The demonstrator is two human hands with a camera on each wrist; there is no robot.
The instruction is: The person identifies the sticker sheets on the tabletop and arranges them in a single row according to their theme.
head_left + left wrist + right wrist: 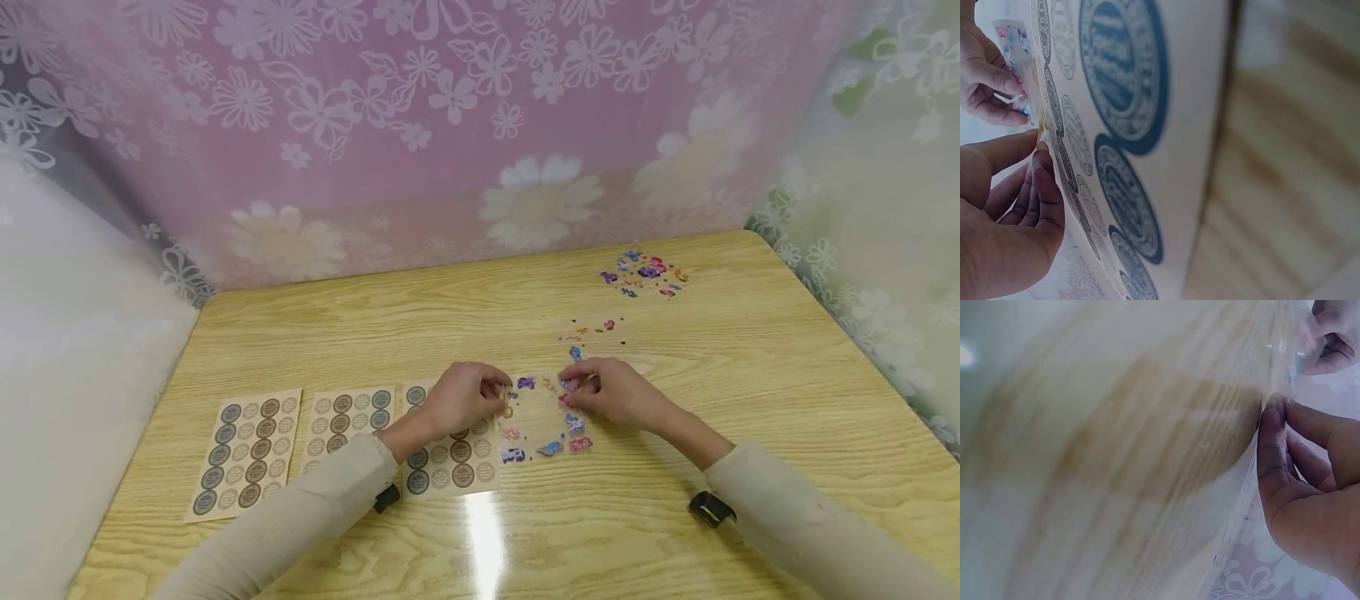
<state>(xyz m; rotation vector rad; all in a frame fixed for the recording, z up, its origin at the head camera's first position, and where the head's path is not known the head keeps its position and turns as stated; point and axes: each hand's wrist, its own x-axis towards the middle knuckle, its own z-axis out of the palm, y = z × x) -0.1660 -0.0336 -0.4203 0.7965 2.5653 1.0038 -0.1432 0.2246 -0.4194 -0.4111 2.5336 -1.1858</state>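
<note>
A transparent sticker sheet (542,425) with small colourful figures along its border lies between the two hands in the head view. My left hand (467,398) pinches its upper left edge between thumb and fingers. At the upper right edge, my right hand (617,393) pinches the sheet too. The left wrist view shows the left hand (1013,212) beside a paper sheet of round stickers (1125,69), with the clear sheet (1017,50) beyond. In the right wrist view the right hand (1310,462) has thumb and fingertip together, low over the tabletop.
Paper sheets of round brown and grey stickers (243,450) lie in a row on the left, the nearest partly under the left forearm. Scattered colourful stickers (643,273) lie at the back right of the wooden table (360,325). A flowered curtain (420,167) hangs behind.
</note>
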